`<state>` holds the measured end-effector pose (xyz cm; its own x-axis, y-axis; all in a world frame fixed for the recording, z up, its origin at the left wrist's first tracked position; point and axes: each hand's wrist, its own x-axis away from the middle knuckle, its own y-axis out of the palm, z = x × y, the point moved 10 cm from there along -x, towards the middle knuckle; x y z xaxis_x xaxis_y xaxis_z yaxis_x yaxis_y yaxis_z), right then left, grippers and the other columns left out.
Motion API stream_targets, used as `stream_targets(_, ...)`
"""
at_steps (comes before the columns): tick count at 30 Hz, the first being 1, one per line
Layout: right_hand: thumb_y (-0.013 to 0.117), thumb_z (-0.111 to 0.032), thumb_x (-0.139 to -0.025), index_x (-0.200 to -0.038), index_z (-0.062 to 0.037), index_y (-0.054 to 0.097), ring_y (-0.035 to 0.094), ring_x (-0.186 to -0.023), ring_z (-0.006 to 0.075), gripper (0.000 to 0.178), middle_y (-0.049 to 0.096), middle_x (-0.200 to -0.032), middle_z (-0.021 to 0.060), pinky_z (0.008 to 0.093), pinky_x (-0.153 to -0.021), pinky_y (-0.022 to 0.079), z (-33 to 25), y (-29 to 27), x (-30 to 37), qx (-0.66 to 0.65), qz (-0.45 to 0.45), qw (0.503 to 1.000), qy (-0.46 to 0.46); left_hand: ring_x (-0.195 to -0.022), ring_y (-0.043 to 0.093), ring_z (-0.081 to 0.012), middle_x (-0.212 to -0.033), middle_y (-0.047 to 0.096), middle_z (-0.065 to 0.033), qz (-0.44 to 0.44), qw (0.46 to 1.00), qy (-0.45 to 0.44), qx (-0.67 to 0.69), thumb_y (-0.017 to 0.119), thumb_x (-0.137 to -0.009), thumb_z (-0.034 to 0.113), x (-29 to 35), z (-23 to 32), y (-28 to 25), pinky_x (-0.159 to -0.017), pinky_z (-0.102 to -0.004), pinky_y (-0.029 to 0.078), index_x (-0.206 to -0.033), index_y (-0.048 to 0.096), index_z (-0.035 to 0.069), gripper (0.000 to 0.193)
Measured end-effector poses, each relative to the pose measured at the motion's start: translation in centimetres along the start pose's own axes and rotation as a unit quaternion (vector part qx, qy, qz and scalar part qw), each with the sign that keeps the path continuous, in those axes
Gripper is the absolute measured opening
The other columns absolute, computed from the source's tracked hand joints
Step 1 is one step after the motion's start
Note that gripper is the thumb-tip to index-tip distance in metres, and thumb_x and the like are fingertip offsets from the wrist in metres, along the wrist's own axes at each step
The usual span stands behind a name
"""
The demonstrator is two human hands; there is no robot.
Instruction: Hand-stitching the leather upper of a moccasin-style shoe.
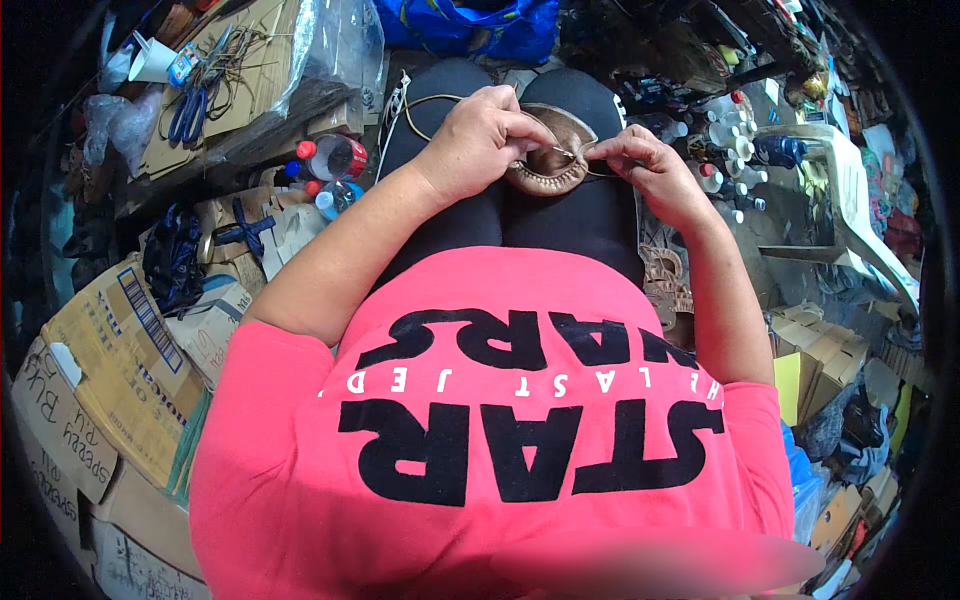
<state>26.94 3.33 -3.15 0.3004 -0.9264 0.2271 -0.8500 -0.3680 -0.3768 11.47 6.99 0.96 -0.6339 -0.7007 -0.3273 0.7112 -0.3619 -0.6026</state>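
Note:
A tan-brown leather shoe upper (pixel 555 184) with a row of puckered stitches along its rim rests on my knees, its hollow side facing up. My left hand (pixel 490 135) is closed over its left edge. From these fingertips a thin, pale, needle-like piece (pixel 562 152) reaches across the hollow to the right rim. At that rim the thumb and forefinger of my right hand (pixel 645 168) are pinched together; what lies between them is too small to make out. A tan cord (pixel 420 103) loops out to the left behind my left hand.
Scissors with dark blue handles (pixel 187 118) lie on stacked cardboard at the far left. Plastic bottles (pixel 335 158) stand left of my knees, several more (pixel 735 140) at right beside a white plastic chair (pixel 850 180). A cardboard box (pixel 120 350) is at my left. A blue bag (pixel 475 30) sits ahead.

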Motion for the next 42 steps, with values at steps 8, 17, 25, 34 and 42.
stream_targets(8, 0.053, 0.009, -0.077, -0.103, -0.0101, 0.07, 0.05, -0.081, 0.0114, 0.036, 0.051, -0.081, 0.0006, 0.0217, -0.079, 0.041, 0.2, 0.0, -0.1, -0.025, -0.005, 1.0, -0.002, -0.069, 0.05, -0.0182, -0.068, 0.053, -0.004, -0.039, 0.998, -0.031, 0.035, 0.068, -0.073, 0.002, -0.1, -0.6, 1.5, -0.063, -0.0296, 0.041, -0.088, 0.073, 0.014, 0.02)
stream_targets(17, 0.062, 0.001, -0.079, -0.104, -0.0102, 0.069, 0.051, -0.078, 0.0098, 0.028, 0.057, -0.082, -0.0005, 0.023, -0.076, 0.043, -0.5, 0.2, -0.3, -0.026, -0.026, 0.999, -0.019, -0.073, 0.056, -0.0185, -0.073, 0.057, -0.0058, -0.106, 0.993, 0.056, 0.019, 0.066, -0.073, 0.002, -1.8, 0.7, 2.2, -0.067, -0.0292, 0.044, -0.092, 0.071, 0.01, 0.021)
stream_targets(25, 0.066, -0.004, -0.081, -0.103, -0.0024, 0.067, 0.056, -0.085, 0.0056, 0.023, 0.065, -0.091, 0.001, 0.0212, -0.078, 0.045, 0.2, 0.8, 0.3, -0.13, 0.041, 0.99, 0.036, -0.072, 0.059, -0.0098, -0.08, 0.063, -0.0037, -0.056, 0.953, -0.228, 0.189, 0.065, -0.076, 0.002, 1.0, -3.0, 3.3, -0.068, -0.0245, 0.047, -0.089, 0.067, 0.002, 0.014)
stream_targets(34, 0.068, -0.007, -0.08, -0.086, 0.0001, 0.065, 0.056, -0.08, 0.0059, 0.01, 0.063, -0.084, 0.0013, 0.0222, -0.072, 0.047, -1.5, 0.3, -0.4, 0.002, 0.04, 0.999, 0.028, -0.069, 0.063, -0.023, -0.076, 0.066, -0.0102, -0.106, 0.993, -0.038, -0.024, 0.068, -0.073, 0.009, -1.9, 1.1, 3.6, -0.065, -0.0328, 0.049, -0.084, 0.065, 0.006, 0.011)
stream_targets(42, 0.068, -0.008, -0.081, -0.091, -0.0015, 0.062, 0.054, -0.084, 0.0077, 0.013, 0.056, -0.083, -0.0016, 0.0217, -0.078, 0.044, 1.5, -0.9, 0.2, -0.18, 0.026, 0.982, 0.051, -0.075, 0.061, -0.0236, -0.076, 0.061, -0.0134, -0.158, 0.978, -0.137, 0.007, 0.061, -0.081, 0.009, -0.8, -1.0, 2.6, -0.067, -0.0337, 0.046, -0.086, 0.06, 0.004, 0.007)
